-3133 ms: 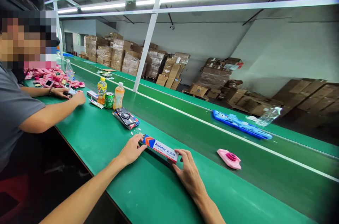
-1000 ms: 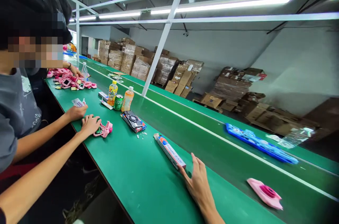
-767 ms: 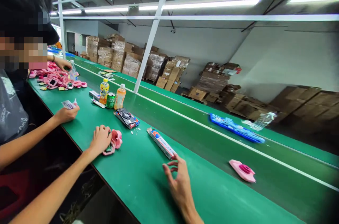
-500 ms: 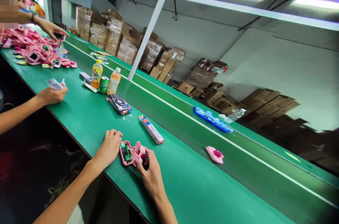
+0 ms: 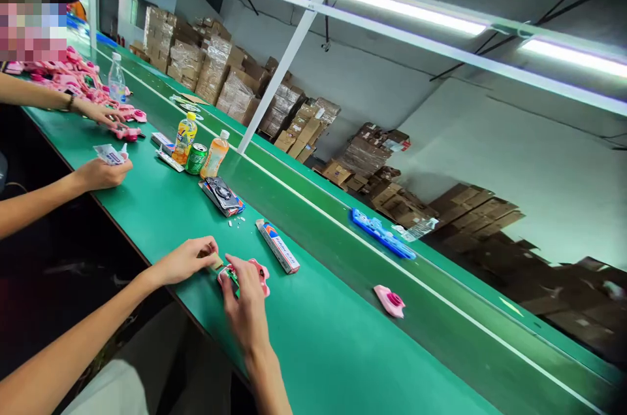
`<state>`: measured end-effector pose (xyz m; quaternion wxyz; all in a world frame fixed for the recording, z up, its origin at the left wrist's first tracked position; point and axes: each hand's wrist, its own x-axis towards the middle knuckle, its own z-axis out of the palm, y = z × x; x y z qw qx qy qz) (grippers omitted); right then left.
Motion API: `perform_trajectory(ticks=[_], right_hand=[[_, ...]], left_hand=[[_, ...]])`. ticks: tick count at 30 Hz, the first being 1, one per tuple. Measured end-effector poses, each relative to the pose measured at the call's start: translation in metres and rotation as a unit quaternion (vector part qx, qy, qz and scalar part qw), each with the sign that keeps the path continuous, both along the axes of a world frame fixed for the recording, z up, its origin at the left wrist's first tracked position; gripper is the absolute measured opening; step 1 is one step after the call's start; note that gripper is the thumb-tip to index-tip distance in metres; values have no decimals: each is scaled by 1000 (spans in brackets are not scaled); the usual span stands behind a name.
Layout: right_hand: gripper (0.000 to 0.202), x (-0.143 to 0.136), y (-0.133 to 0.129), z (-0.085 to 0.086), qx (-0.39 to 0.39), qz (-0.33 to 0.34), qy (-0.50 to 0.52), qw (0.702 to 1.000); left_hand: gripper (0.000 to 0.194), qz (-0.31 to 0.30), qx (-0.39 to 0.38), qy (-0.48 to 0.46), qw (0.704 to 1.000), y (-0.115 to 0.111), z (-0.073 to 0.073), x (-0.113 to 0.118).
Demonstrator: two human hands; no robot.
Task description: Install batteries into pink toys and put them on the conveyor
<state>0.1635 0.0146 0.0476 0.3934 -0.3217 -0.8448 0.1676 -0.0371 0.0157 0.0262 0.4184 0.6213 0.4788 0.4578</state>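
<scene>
Near the front edge of the green table [image 5: 333,336], a pink plastic housing [image 5: 259,276] lies with green circuitry showing inside. My left hand [image 5: 189,259] pinches a small tan piece [image 5: 216,261] just left of the housing. Over the housing is my right hand [image 5: 245,294], its fingers gripping the near part and hiding much of the circuitry. Beyond my hands sit a long white, red and blue box [image 5: 277,246] and a black-and-silver device [image 5: 223,195] on another box, with small white bits beside it.
Two drink bottles [image 5: 185,138] [image 5: 215,154] and a green can [image 5: 196,159] stand further left. A person's hand [image 5: 105,173] holds a white packet; another reaches toward a pink pile [image 5: 73,78]. A pink part [image 5: 390,301] and blue parts [image 5: 382,234] lie on the belt.
My left hand has moved off the housing and now holds the tan piece. My right hand has shifted left over the circuitry. The other person's far hand has come down to a pink part.
</scene>
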Motion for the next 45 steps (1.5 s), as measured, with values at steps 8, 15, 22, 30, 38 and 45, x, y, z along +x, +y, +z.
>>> perform_trajectory(ticks=[8, 15, 22, 30, 38, 45], right_hand=[[22, -44, 36, 1, -95, -25, -2, 995], [17, -40, 48, 23, -64, 41, -147, 986], [19, -41, 58, 36, 12, 73, -290, 954], [28, -32, 56, 31, 109, 79, -356, 925], [13, -14, 59, 28, 105, 41, -318, 942], [14, -26, 56, 27, 120, 47, -356, 925]], left_hand=[[60, 64, -16, -162, 985, 1, -13, 17], [76, 79, -25, -186, 979, -3, -20, 22], [51, 96, -9, -133, 986, -9, -14, 26], [20, 105, -2, -67, 992, -4, -14, 25], [47, 123, -20, -65, 990, -5, -18, 27], [42, 113, -13, -62, 992, -9, -12, 25]])
